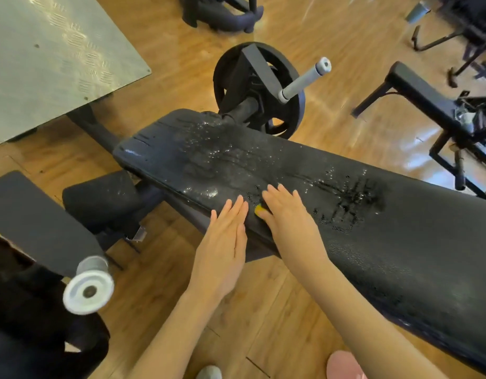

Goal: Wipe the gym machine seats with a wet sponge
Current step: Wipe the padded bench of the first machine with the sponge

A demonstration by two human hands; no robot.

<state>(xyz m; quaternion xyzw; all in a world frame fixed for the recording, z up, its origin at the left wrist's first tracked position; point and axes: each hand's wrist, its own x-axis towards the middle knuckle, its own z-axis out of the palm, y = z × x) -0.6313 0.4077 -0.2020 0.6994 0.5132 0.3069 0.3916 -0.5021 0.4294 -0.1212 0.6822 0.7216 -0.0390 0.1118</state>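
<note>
Underneath the flat right hand — sponge mostly hidden; left hand flat, empty, beside wet seat.

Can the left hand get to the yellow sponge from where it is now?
Probably yes. The left hand lies flat at the pad's near edge, right beside the sponge. But the right hand covers nearly all of it; only a yellow corner shows, so the right hand would have to lift first.
</note>
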